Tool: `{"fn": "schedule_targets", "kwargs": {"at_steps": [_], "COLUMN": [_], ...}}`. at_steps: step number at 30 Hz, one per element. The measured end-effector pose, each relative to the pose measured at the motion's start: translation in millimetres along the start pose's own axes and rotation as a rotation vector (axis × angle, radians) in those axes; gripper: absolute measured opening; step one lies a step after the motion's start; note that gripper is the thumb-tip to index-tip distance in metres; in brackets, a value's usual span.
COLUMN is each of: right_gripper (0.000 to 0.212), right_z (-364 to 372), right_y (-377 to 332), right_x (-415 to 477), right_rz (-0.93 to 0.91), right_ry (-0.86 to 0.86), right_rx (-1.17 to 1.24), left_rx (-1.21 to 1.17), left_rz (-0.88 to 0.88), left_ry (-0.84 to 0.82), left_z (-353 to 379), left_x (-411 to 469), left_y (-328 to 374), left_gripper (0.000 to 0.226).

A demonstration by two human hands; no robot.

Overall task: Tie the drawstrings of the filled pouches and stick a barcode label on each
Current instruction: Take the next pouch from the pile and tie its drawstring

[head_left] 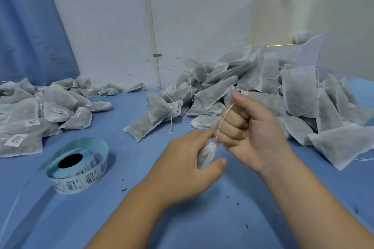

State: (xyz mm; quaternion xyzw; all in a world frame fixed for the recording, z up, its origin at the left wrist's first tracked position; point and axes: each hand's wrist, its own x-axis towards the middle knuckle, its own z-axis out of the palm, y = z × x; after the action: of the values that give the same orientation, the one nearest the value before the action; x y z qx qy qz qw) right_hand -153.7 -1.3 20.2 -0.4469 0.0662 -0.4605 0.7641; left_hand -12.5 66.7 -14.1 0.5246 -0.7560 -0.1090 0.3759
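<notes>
- Tying the drawstring (222,120) looks like the step in hand: your right hand (251,125) is curled in a fist, and the thin pale string runs over the knuckles and is pinched under the thumb.
- Your left hand (182,161) has its fingers curled round the gathered neck of the pouch (207,152). The pouch is held over the bench (202,224), near centre, just beside the right fist.
- To do it well, brace the neck with the left hand and pull the string straight away from it, so the mouth closes fully before you knot.
- Seat the knot tight against the gather. The string is thin, so I'd judge a steady pull safer than a jerk.
- Pouch look: white, thin fabric, bunched up and mostly hidden by your left hand. Contents can't be seen and no label shows on it.
- The label roll (81,170) sits near left on the bench with a loose strip curling off, probably next in line.
- The far right heap (253,91) is grey filled pouches with loose strings and no labels visible.
- The left heap (26,119) carries white barcode labels.
</notes>
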Motion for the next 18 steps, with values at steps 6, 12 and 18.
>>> {"fn": "schedule_targets", "kwargs": {"at_steps": [6,12,18], "right_gripper": [0.038,0.031,0.028], "right_z": [5.9,8.0,-2.0], "right_y": [5.6,-2.0,-17.4], "right_x": [-2.3,-6.4,-6.5], "right_rz": [0.018,-0.013,-0.083], "right_ry": [-0.033,-0.056,-0.01], "right_rx": [-0.097,-0.163,-0.24], "left_rx": [-0.387,-0.38,-0.25], "left_rz": [-0.036,-0.079,-0.22], "left_ry": [0.241,0.221,0.254], "left_z": [13.5,22.4,10.9], "left_x": [0.9,-0.5,-0.1], "left_y": [31.8,47.2,40.3], "left_gripper": [0.074,0.044,0.018]}}
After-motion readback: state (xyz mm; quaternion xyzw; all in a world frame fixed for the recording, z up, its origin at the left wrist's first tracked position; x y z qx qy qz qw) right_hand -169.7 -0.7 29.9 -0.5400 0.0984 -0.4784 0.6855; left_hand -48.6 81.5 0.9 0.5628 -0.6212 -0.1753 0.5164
